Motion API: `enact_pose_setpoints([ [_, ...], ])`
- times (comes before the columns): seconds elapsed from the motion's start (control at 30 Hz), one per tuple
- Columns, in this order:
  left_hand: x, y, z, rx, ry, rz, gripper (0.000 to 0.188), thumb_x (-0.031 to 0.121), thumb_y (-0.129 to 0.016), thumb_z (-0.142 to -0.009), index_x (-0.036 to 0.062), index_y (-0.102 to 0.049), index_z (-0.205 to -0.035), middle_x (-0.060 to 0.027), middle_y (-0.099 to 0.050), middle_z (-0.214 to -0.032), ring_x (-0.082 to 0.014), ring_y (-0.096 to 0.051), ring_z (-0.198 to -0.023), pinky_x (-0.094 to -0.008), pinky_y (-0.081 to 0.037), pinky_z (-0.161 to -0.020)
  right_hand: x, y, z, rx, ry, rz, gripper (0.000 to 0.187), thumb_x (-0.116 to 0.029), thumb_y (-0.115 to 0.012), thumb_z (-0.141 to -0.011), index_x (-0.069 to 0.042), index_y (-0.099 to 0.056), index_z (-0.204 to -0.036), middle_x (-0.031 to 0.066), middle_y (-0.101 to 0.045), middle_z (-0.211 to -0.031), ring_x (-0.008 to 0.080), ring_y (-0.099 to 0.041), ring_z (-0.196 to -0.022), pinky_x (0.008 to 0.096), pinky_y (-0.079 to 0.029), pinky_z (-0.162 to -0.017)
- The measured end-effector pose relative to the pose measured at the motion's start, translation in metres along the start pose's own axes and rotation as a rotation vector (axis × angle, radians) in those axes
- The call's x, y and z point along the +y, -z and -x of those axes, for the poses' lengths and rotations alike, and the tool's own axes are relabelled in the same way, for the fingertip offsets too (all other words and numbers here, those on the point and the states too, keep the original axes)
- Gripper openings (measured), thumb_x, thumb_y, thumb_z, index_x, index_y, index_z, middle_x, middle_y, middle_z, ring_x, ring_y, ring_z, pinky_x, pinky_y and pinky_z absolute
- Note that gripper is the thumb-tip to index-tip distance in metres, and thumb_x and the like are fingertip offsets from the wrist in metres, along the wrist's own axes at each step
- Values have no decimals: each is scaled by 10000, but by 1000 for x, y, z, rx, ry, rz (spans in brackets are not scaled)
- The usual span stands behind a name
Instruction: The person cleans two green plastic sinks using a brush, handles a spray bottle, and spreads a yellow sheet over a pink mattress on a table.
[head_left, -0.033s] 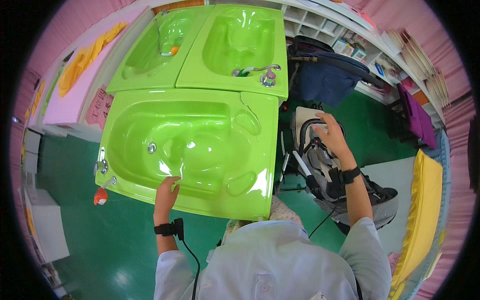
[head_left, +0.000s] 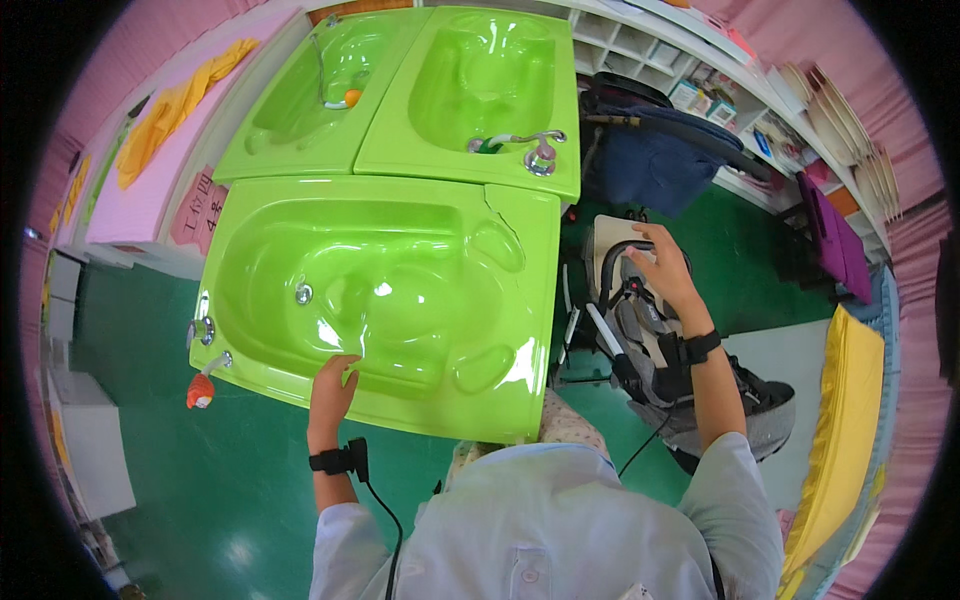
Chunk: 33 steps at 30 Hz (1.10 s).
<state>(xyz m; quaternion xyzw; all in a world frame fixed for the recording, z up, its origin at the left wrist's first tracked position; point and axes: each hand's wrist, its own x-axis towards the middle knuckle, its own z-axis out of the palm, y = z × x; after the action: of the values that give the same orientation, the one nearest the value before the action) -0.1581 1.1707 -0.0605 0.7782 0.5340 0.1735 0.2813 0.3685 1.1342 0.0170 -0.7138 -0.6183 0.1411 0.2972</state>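
Stretching sideways, drain (head_left: 303, 293) leftward, the near tub (head_left: 430, 410) underlies the left grip (head_left: 331, 386), spread like the right grip (head_left: 668, 272).

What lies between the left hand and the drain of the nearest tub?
In the head view, only bare green tub surface shows between the left hand and drain.

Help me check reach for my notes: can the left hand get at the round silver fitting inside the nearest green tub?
Probably yes: the left hand looks empty by the near rim of the green tub, and nothing visible stands between it and the silver fitting.
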Motion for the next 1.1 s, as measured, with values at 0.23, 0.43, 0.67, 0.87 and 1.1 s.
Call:
enact_pose_setpoints([
  [0.23,-9,-19,-20,12,103,65,241,4,-587,-746,37,-592,-985,-144,-594,-959,-319,-571,-840,-364,-461,-731,28,-19,-128,55,71,64,300,-185,-597,-822,2,-543,-1050,167,-543,-1044,320,-528,-966,374,-424,-838],
  [0.43,2,-31,-27,56,301,8,221,2,-582,-744,31,-599,-963,-150,-591,-947,-325,-569,-856,-357,-458,-746,71,-82,-229,-92,165,63,299,-192,-613,-799,12,-549,-1009,186,-543,-993,344,-525,-949,389,-424,-825],
  [0.67,20,-40,-33,39,583,22,219,-7,-583,-738,24,-598,-954,-152,-599,-912,-301,-584,-826,-359,-465,-719,115,-157,-344,-188,108,33,323,-196,-609,-796,2,-540,-1040,193,-541,-998,343,-521,-962,389,-426,-825],
  [0.87,47,-40,-76,65,718,-14,222,-8,-584,-737,26,-597,-957,-158,-602,-893,-297,-587,-825,-355,-463,-725,139,-240,-395,-298,29,32,340,-224,-596,-794,-24,-534,-1063,210,-551,-1014,362,-535,-940,407,-433,-803],
  [1.1,46,-42,-72,62,799,-35,212,-22,-580,-725,11,-601,-934,-168,-598,-890,-302,-586,-808,-364,-461,-702,160,-272,-416,-722,70,153,562,-213,-574,-800,-122,-348,-1307,244,-587,-888,386,-575,-818,417,-457,-740],
])
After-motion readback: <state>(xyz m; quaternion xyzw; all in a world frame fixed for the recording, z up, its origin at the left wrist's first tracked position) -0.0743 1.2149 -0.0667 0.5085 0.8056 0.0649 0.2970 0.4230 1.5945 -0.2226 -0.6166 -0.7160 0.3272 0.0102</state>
